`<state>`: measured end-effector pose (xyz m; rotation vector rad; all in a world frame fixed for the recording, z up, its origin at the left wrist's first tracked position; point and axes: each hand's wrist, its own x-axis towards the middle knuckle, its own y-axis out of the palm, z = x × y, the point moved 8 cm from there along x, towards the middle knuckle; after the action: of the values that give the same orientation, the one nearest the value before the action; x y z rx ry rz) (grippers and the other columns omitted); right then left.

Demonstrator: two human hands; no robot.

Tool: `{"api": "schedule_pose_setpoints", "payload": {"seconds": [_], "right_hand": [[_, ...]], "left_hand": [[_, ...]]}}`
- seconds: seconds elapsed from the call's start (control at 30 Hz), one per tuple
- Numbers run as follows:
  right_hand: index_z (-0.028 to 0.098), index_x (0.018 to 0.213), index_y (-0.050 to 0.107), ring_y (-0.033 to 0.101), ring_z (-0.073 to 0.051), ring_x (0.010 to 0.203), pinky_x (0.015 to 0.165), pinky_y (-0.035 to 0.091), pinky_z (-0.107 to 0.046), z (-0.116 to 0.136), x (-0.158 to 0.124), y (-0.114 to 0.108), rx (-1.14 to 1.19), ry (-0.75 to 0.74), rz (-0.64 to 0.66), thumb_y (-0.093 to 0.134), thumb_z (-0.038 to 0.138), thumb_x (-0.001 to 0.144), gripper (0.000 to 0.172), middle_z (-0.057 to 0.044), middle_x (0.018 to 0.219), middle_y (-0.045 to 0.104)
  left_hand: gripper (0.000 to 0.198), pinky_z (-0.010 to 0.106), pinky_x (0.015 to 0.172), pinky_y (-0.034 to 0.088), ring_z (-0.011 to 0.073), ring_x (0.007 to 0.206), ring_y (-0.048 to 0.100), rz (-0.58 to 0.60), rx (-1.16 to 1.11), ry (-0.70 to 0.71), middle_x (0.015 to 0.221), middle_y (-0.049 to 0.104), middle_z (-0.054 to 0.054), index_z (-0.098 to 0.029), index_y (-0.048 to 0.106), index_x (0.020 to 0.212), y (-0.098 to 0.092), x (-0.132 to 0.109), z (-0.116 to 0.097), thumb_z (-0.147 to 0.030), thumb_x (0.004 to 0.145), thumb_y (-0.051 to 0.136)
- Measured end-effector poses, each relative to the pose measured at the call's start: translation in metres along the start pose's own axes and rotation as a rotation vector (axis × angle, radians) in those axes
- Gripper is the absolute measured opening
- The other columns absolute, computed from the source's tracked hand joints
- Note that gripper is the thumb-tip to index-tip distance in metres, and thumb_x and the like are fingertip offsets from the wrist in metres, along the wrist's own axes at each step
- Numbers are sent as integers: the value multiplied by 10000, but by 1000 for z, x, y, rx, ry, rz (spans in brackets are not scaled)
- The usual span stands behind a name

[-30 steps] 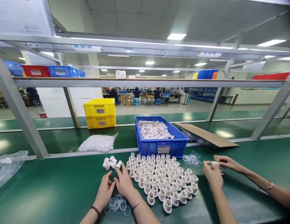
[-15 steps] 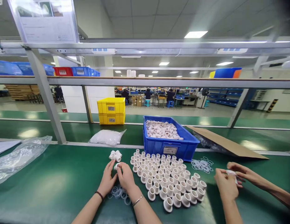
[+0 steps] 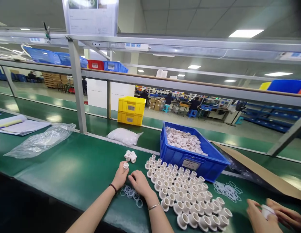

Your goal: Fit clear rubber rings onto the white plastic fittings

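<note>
My left hand [image 3: 120, 176] is closed around a small white plastic fitting [image 3: 125, 166], whose ribbed round end points up. Just to its right, my right hand [image 3: 140, 183] has its fingers curled in, and whatever they may hold is hidden. Thin translucent rings [image 3: 131, 192] lie loose on the green table between my wrists. A small cluster of white fittings [image 3: 130, 156] sits just beyond my left hand. Right of my right hand, many white flanged fittings [image 3: 179, 197] stand upright in close rows.
A blue bin [image 3: 194, 160] full of white fittings stands behind the rows. Further right lie more rings [image 3: 228, 191] and a cardboard sheet [image 3: 262, 170]. A co-worker's hands [image 3: 262, 215] hold a white part. Bagged white pieces [image 3: 124, 136], yellow bins [image 3: 131, 111] and a plastic bag [image 3: 43, 139] lie beyond.
The view has turned left and tilted. My hands have moved apart: the fitting that was between both is now in my left hand alone, and my right hand has come away from it.
</note>
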<state>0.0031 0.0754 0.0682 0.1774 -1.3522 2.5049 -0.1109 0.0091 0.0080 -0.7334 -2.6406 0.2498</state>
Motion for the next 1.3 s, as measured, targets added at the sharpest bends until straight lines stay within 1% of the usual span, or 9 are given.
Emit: {"api": "schedule_pose_setpoints", "payload": {"seconds": [0.13,0.3,0.37,0.5,0.67,0.93,1.03,1.2,1.3], "right_hand": [[230,876,649,521,-214,913,806,393,-315,4,-2,17,-17,-91,114,681,456,726,273,-28,933,588],[234,886,671,500,-207,950,820,369,-296,-4,2,41,-22,-149,161,748,394,666,283,-23,1025,575],[235,870,677,515,-194,929,808,365,-286,-9,6,45,9,-137,144,751,382,672,257,-15,987,593],[230,875,679,546,-164,850,780,366,-263,-13,11,44,41,-124,114,728,412,705,253,5,837,615],[217,883,680,567,-133,771,743,396,-233,-13,12,38,126,-71,77,666,398,772,213,9,807,641],[187,884,642,566,-122,722,656,428,-210,-21,10,38,242,-61,43,644,329,783,173,1,815,629],[177,852,615,563,-124,720,654,433,-213,-28,8,36,320,-32,-26,651,283,773,137,1,813,623],[173,751,589,564,-125,718,665,430,-217,-29,5,35,417,-39,-54,660,227,762,90,6,799,624],[179,763,579,563,-122,712,666,434,-219,-27,4,28,453,-56,-97,623,244,802,88,6,793,620]], "left_hand": [[303,291,715,425,156,726,517,64,-24,-9,859,529,21,-167,379,1090,-1,-1,-9,-296,824,449],[246,255,673,387,142,699,474,434,10,124,774,503,0,-174,439,996,16,6,-19,-383,866,427],[260,246,670,383,133,698,463,505,-44,144,784,493,-2,-175,444,1000,16,10,-16,-402,873,426],[315,231,634,379,111,651,445,555,-182,58,764,477,-12,-171,448,1039,11,17,-5,-442,879,427],[352,205,533,329,84,570,423,609,-281,-50,751,493,-10,-157,472,1026,8,19,-3,-465,858,450],[247,190,484,284,63,507,411,544,-438,-125,693,483,-33,-164,437,912,7,20,-1,-377,802,496],[246,192,476,275,64,490,407,557,-492,-155,669,480,-29,-163,428,888,16,22,-9,-385,793,479],[274,197,488,296,67,513,402,735,-542,-125,661,463,-21,-149,449,865,42,22,-40,-392,768,532],[301,194,480,289,64,511,380,732,-558,-137,648,444,-26,-149,447,871,44,22,-43,-420,777,535]]}}
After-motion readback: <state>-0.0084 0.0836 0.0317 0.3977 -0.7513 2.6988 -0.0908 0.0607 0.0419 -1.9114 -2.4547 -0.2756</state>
